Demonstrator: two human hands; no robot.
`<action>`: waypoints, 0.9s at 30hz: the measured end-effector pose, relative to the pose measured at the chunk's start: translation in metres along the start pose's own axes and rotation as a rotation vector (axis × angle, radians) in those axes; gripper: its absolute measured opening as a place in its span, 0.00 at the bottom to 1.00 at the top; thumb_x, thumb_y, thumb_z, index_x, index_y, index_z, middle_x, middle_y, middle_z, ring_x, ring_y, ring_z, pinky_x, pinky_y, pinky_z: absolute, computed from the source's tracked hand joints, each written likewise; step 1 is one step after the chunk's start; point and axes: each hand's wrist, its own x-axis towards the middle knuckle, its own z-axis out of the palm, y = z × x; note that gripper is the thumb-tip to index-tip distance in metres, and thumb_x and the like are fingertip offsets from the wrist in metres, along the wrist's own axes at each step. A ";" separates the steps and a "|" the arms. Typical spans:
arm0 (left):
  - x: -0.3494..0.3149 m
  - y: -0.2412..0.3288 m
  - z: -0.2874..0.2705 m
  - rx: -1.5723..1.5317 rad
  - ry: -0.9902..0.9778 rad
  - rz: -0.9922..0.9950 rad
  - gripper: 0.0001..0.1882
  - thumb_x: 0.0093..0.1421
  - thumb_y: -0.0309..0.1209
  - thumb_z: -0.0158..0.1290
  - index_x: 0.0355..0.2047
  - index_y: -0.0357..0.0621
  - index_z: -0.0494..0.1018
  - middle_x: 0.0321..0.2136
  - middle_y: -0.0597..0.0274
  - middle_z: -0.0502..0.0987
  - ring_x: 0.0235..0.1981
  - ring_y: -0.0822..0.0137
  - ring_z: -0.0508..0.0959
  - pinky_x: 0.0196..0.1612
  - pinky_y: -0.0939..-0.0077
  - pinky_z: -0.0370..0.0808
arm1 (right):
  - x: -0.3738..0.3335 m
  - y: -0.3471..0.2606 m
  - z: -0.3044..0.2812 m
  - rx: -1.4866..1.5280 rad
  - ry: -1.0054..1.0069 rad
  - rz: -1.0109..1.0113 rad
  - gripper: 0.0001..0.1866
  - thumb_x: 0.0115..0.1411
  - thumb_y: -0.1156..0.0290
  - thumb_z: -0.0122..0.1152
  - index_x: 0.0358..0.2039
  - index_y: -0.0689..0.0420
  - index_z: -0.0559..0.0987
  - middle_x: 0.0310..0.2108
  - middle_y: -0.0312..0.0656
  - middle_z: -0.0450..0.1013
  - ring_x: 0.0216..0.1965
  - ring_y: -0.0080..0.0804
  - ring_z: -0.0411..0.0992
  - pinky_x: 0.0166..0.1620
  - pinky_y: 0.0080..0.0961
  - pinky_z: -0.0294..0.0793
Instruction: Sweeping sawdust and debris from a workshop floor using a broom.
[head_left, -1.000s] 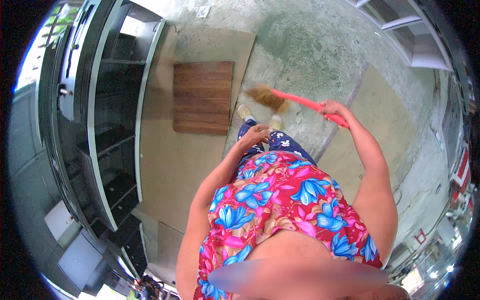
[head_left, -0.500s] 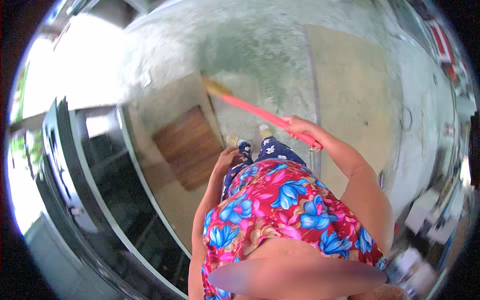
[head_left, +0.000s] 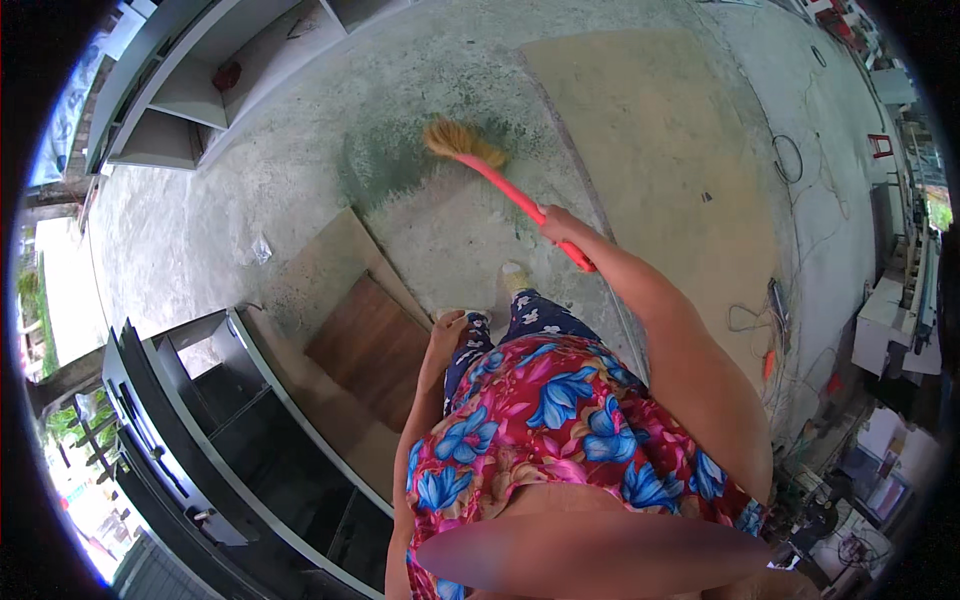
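Observation:
A broom with a red handle (head_left: 507, 188) and tan straw bristles (head_left: 450, 140) slants across the concrete floor ahead of me. My right hand (head_left: 561, 226) is wrapped round the handle near its upper end, which pokes out past my fist. The bristle head rests on a dark greenish patch of floor (head_left: 385, 172). On my left, my left hand (head_left: 449, 326) lies against my leg by the knee, fingers stretched and nothing in it. I am bent forward over my patterned dark trousers (head_left: 550, 316).
A brown wood-grain board (head_left: 368, 345) lies left of my feet, beside a dark cabinet (head_left: 285, 455). A tan sheet (head_left: 660, 150) covers floor to the right. Grey open shelving (head_left: 195, 95) stands far left. A cable coil (head_left: 787, 158) and wires lie at the right.
The bristle head has moved up and a little right, onto the dark floor patch. My right hand has shifted slightly left and forward with the handle. My left hand stays by my leg.

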 end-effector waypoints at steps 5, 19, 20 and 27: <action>0.015 0.017 0.064 -0.033 -0.083 0.009 0.16 0.53 0.29 0.43 0.41 0.32 0.62 0.24 0.59 0.72 0.21 0.71 0.72 0.20 0.83 0.67 | -0.091 0.020 -0.071 0.191 -0.040 -0.170 0.32 0.46 0.74 0.50 0.54 0.52 0.55 0.14 0.39 0.65 0.11 0.23 0.62 0.15 0.21 0.64; 0.003 0.040 0.081 0.036 0.067 0.042 0.20 0.52 0.29 0.45 0.43 0.28 0.60 0.24 0.54 0.72 0.20 0.71 0.72 0.19 0.85 0.66 | -0.025 0.083 -0.116 -0.278 -0.259 0.083 0.10 0.44 0.73 0.51 0.30 0.60 0.71 0.17 0.43 0.68 0.16 0.29 0.67 0.16 0.26 0.66; 0.005 0.037 0.078 0.004 0.078 0.030 0.20 0.52 0.29 0.45 0.43 0.28 0.60 0.24 0.54 0.72 0.20 0.70 0.72 0.20 0.84 0.67 | -0.011 0.073 -0.115 -0.320 -0.167 0.059 0.11 0.43 0.74 0.51 0.30 0.62 0.70 0.20 0.48 0.70 0.19 0.35 0.70 0.18 0.29 0.68; 0.030 0.014 0.067 0.051 0.041 0.029 0.19 0.52 0.29 0.46 0.43 0.30 0.61 0.23 0.55 0.72 0.19 0.71 0.71 0.20 0.83 0.66 | -0.013 0.122 -0.092 -0.269 0.307 -0.140 0.27 0.47 0.70 0.46 0.51 0.49 0.57 0.28 0.55 0.69 0.30 0.48 0.69 0.32 0.41 0.67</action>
